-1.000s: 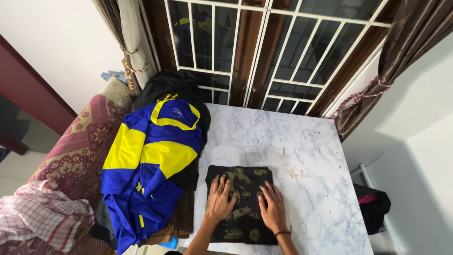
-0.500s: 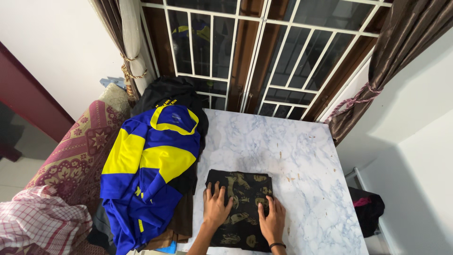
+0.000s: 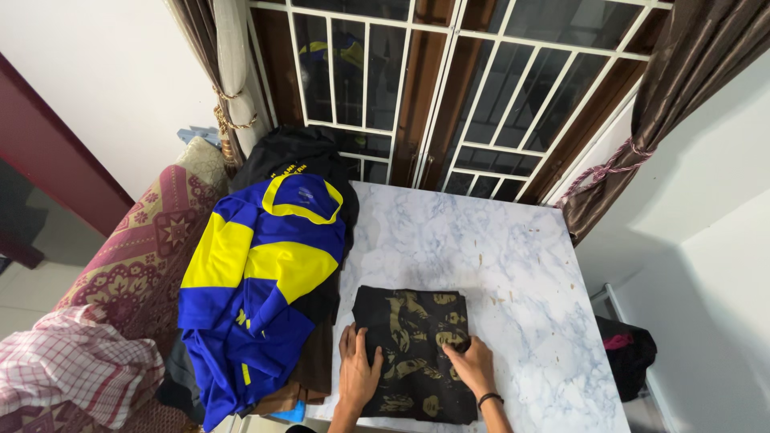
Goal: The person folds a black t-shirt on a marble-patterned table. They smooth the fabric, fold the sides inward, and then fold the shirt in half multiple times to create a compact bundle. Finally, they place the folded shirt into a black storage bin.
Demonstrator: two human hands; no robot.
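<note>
Home room: barred window (image 3: pixel 449 96) with tied curtains (image 3: pixel 634 152) at 12 o'clock, patterned sofa (image 3: pixel 136 265) at 9, marble-look worktop (image 3: pixel 481 240).

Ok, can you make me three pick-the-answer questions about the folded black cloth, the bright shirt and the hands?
1. Where does the folded black cloth lie?
A. on the marble-look table
B. on the window bars
C. on the floor

2. What colours is the shirt on top of the pile beside the table?
A. red and white
B. blue and yellow
C. green and black

3. How are the left hand and right hand?
A. lifted in the air
B. both resting on the black cloth
C. gripping the curtain

Answers: 1 A, marble shows all round the cloth; 2 B, blue body with yellow bands and collar; 3 B, both hands lie on the cloth.
</note>
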